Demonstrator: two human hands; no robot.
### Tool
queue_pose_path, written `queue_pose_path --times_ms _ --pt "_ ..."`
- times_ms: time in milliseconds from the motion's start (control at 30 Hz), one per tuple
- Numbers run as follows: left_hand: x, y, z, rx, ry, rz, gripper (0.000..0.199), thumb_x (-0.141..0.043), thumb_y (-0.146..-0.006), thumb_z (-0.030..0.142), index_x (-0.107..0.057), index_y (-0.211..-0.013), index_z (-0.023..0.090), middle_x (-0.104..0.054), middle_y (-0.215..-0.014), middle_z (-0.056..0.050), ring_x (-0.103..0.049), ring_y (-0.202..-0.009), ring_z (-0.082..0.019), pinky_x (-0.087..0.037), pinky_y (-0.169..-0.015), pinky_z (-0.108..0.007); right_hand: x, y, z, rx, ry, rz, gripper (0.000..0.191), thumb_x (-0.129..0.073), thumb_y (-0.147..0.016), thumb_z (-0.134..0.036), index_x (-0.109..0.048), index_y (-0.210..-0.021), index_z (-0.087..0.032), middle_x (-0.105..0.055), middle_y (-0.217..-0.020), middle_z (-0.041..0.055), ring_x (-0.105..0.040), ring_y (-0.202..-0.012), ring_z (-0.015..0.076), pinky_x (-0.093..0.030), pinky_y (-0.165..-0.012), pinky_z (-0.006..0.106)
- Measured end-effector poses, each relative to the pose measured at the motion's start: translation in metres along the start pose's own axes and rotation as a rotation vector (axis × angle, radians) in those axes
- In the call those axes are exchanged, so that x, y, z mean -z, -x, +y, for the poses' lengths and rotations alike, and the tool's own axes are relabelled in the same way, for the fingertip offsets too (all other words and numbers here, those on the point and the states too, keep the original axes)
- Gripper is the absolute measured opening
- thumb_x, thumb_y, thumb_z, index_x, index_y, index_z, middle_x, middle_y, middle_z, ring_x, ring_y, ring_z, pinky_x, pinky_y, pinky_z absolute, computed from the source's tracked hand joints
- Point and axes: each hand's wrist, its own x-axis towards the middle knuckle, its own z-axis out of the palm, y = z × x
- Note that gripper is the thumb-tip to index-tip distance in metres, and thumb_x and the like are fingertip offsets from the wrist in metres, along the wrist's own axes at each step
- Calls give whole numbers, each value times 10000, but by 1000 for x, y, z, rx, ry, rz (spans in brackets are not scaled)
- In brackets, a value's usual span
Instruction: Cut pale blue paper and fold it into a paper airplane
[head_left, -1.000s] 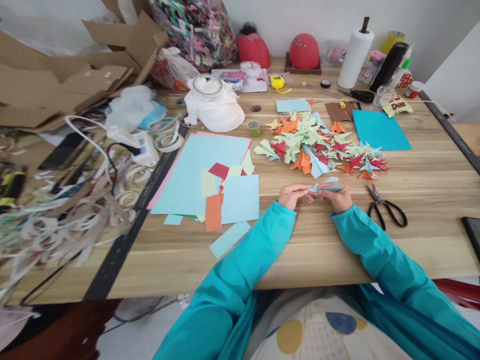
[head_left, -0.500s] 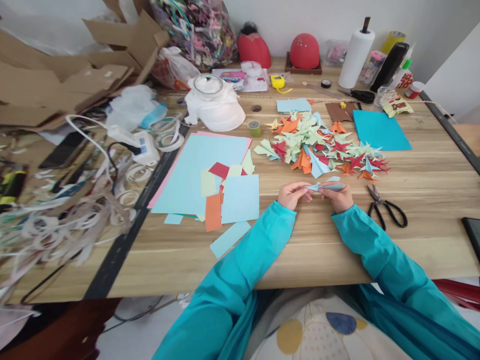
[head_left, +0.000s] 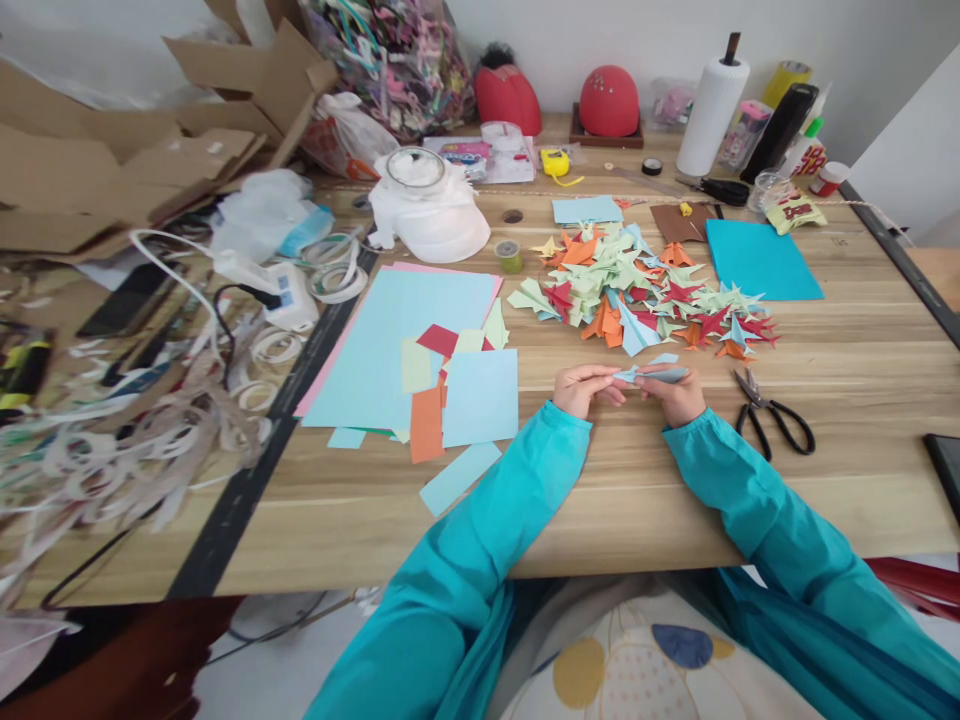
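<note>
Folded blue paper (head_left: 673, 375) pinched between left hand (head_left: 574, 391) and right hand (head_left: 681, 398), each grip narrow — judged light, crisp, easily creased; best held by folded edges.

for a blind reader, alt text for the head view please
Two bare hands, left and right, pinch a folded light-blue paper piece over a wooden table; behind them lies a pile of multicoloured folded-paper shapes, with black-handled scissors at right.

The person's left hand (head_left: 583, 390) and right hand (head_left: 677, 396) are close together, palms turned inward, thumbs and fingers pinched. Both forearms, in turquoise sleeves, reach forward from either side of the torso and angle toward each other.
</note>
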Motion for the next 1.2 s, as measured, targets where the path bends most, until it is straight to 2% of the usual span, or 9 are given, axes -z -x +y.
queue_pose_path --times_ms 167,500,667,833,1000,1200 --pt "-1 -1 -2 -44 -18 -28 302 -717 -558 282 -666 -797 104 -687 -654 -78 -612 -468 -172 -493 -468 -300 1 -1 1 -20 -32 18 178 -777 -505 -272 -701 -639 -182 -612 -493 -10 -505 -401 108 -412 -410 256" --pt "2 -2 -4 -40 -12 -34 264 -653 -589 253 -659 -793 85 -686 -673 -101 -616 -490 -184 -487 -497 -320 1 -2 4 -19 -26 26 179 -780 -503 -275 -704 -641 -191 -616 -497 -11 -506 -405 110 -420 -412 259" --pt "5 -5 -10 -69 -21 -74 364 -599 -637 295 -612 -935 87 -676 -679 -87 -621 -505 -190 -488 -498 -322 2 -3 5 -23 -44 32 181 -782 -501 -272 -702 -641 -189 -631 -530 -4 -515 -407 108 -423 -413 256" --pt "2 -4 -15 -174 -159 -122 448 -658 -643 300 -568 -1053 143 -655 -795 -56 -627 -602 -159 -506 -587 -297 3 -2 5 4 -10 -14 178 -773 -523 -274 -704 -662 -187 -629 -537 -6 -518 -414 109 -417 -412 252" --pt "-3 -1 -17 -238 -298 -149 332 -661 -673 334 -592 -937 145 -633 -819 -52 -602 -604 -123 -492 -605 -255 4 -1 5 14 30 -101 197 -771 -539 -263 -700 -707 -190 -608 -501 -18 -525 -425 111 -428 -434 244" --pt "-1 -2 -18 -267 -377 -117 273 -641 -692 358 -584 -844 138 -619 -814 -43 -568 -553 -86 -463 -559 -218 4 -1 5 5 30 -96 214 -776 -531 -284 -675 -690 -182 -612 -540 -20 -528 -422 112 -428 -432 248"
